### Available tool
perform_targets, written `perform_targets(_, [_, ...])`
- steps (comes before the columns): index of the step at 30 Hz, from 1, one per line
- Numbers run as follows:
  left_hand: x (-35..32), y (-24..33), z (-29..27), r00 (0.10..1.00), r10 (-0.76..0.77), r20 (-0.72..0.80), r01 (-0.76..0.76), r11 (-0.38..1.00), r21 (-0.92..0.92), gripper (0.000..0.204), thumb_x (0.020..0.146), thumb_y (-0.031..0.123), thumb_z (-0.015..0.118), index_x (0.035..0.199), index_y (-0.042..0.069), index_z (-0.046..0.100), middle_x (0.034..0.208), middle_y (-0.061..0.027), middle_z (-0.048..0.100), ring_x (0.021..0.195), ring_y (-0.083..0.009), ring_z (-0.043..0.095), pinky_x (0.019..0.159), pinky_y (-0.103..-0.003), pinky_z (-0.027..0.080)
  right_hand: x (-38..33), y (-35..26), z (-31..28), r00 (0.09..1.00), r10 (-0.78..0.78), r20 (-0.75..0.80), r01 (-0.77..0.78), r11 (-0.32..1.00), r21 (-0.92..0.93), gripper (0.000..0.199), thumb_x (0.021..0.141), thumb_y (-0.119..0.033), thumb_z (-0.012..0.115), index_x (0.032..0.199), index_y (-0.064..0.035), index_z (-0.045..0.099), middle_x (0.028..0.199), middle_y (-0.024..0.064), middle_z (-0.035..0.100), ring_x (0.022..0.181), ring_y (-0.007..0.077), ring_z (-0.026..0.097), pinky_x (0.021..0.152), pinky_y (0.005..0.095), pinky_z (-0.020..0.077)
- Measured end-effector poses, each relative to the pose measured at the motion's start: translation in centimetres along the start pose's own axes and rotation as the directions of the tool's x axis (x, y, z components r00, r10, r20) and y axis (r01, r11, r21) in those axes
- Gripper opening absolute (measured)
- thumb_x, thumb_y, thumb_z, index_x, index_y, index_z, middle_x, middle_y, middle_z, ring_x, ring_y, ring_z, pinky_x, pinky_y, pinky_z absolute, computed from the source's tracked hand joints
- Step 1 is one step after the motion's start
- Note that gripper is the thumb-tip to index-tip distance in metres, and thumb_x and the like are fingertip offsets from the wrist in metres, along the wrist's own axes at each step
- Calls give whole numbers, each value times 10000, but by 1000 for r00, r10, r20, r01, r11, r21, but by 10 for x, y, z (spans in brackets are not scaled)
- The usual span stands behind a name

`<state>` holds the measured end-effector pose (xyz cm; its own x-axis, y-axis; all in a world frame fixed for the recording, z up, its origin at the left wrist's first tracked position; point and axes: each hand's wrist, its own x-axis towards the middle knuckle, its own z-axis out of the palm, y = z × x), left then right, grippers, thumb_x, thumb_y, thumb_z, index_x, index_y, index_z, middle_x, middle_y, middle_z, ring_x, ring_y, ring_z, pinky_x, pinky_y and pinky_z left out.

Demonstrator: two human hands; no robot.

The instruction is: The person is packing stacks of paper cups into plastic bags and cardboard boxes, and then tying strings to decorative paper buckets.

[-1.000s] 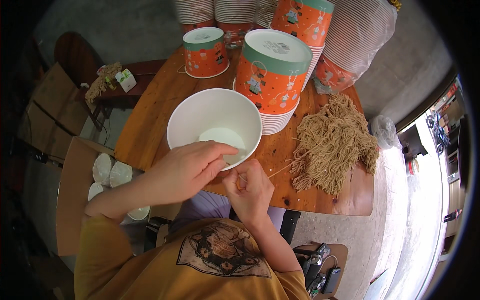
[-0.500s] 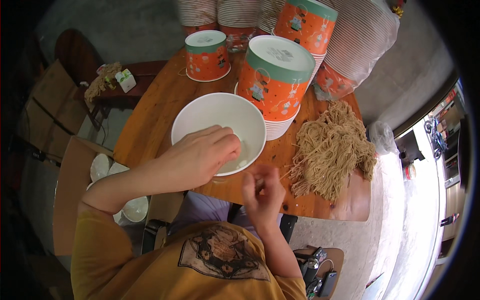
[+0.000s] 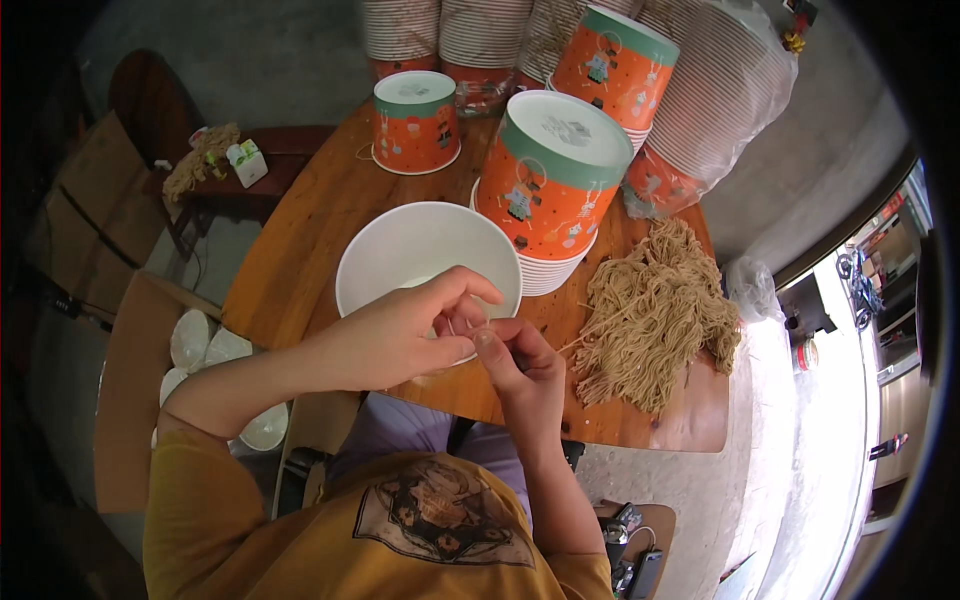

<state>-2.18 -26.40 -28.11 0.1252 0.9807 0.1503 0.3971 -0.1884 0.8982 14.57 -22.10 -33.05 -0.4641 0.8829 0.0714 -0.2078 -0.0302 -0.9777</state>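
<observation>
In front of me a white paper bucket (image 3: pixel 400 240) stands with its open mouth toward me. My left hand (image 3: pixel 410 330) is over its near rim, fingers curled and thumb drawn in. Against it my right hand (image 3: pixel 525 372) pinches with thumb and index finger. The fingertips of both hands meet at the bucket's near right rim. Whatever lies between them is too small to make out; faint thin strands show there. To the right of my hands lies a loose heap of tan yarn-like strings (image 3: pixel 655 320), with one strand reaching toward my right hand.
Behind the bucket, a tall stack of upturned orange-and-green buckets (image 3: pixel 555 180) stands on the wooden table (image 3: pixel 290 240). A single upturned bucket (image 3: pixel 415 125) is farther left. Bagged stacks (image 3: pixel 720 90) line the back. A cardboard box (image 3: pixel 130 390) with white bowl-like pieces sits at my left.
My left hand has come out of the bucket's mouth toward the near rim. My right hand has moved up and left, and the two hands' fingertips now meet.
</observation>
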Motion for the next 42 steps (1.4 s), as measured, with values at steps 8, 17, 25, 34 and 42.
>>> perform_targets(8, [13, -4, -8, 947, -254, 198, 299, 921, -250, 353, 894, 92, 598, 1213, 3, 476, 942, -46, 611, 879, -92, 563, 785, -258, 448, 2, -6, -6, 983, 152, 99, -160, 984, 81, 160, 949, -168, 579, 1041, -49, 636, 726, -50, 552, 614, -2, 436, 523, 164, 338])
perform_targets(17, [14, -4, -11, 905, -323, 276, 400, 865, -301, 184, 869, 102, 618, 1019, -2, 597, 935, -37, 636, 872, -89, 571, 804, -237, 439, 3, 1, -5, 993, 7, 114, -18, 995, 101, 113, 958, -151, 566, 1044, -76, 571, 703, -44, 526, 562, 11, 432, 496, 169, 339])
perform_targets(25, [11, -18, -7, 927, -267, 263, 349, 871, -346, 132, 886, 122, 600, 968, 21, 581, 861, 0, 577, 802, -72, 515, 737, -230, 417, 5, 1, 1, 994, -51, 101, 31, 982, 188, 187, 958, -152, 569, 1115, -80, 497, 732, -25, 508, 592, 33, 480, 506, 174, 372])
perform_targets(34, [17, -8, -9, 963, -213, 166, 266, 850, -455, 94, 943, 148, 513, 944, 55, 526, 858, -9, 575, 777, -55, 494, 679, -208, 406, -13, 21, -12, 999, -42, 30, 46, 988, -149, 129, 939, -122, 587, 1020, -45, 523, 728, 28, 570, 637, 109, 577, 569, 260, 471])
perform_targets(42, [20, -8, -6, 954, -164, 253, 241, 919, -312, 128, 933, 149, 574, 981, 32, 552, 868, -10, 604, 801, -62, 534, 726, -229, 448, -5, -55, -17, 949, 43, 312, 39, 967, -252, 131, 913, -98, 615, 992, 6, 624, 805, 2, 628, 711, 60, 581, 635, 222, 474])
